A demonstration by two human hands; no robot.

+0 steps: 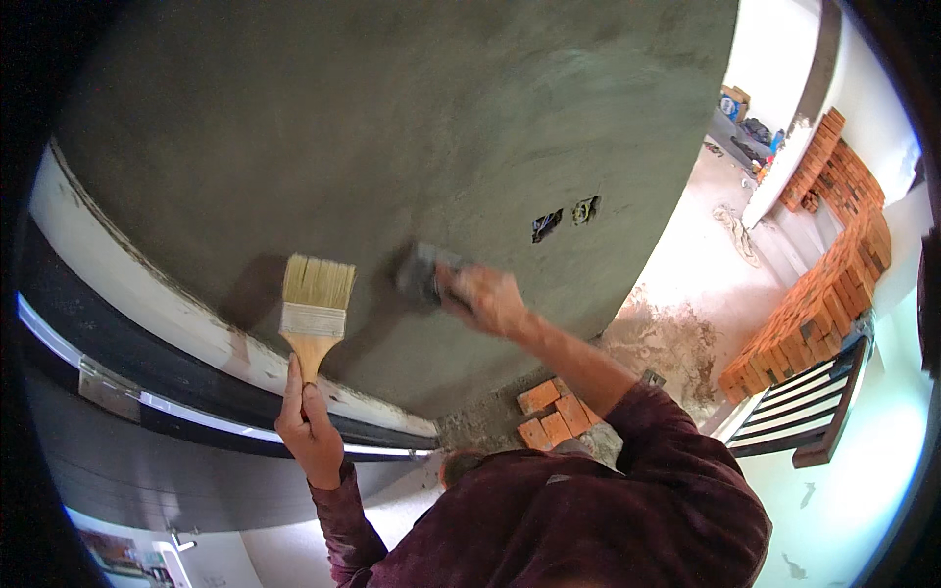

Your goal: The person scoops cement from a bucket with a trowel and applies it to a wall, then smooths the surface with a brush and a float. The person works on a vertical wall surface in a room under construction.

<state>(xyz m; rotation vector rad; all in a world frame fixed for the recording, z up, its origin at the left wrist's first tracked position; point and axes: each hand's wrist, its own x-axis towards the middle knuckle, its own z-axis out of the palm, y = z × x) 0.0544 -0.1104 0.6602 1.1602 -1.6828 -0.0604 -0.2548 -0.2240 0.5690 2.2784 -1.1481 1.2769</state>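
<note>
My left hand (313,431) grips the wooden handle of a wide flat brush (316,306), its pale bristles pointing up in front of the wall. With my right hand (487,297) I hold a dark grey hand float (420,273) against the plaster; motion blurs the hand and tool, and the fingers partly hide the grip. Smooth grey-green plaster covers the wall (323,118). To the right of the float, two box openings (566,220) in the plaster show wires inside.
A dark door frame (196,392) with a pale strip curves along the left. Orange bricks (554,416) lie at the wall's foot. More bricks are stacked (809,299) at the right beside a dark railing (809,402). Boxes and bags (745,122) stand beyond the wall's edge.
</note>
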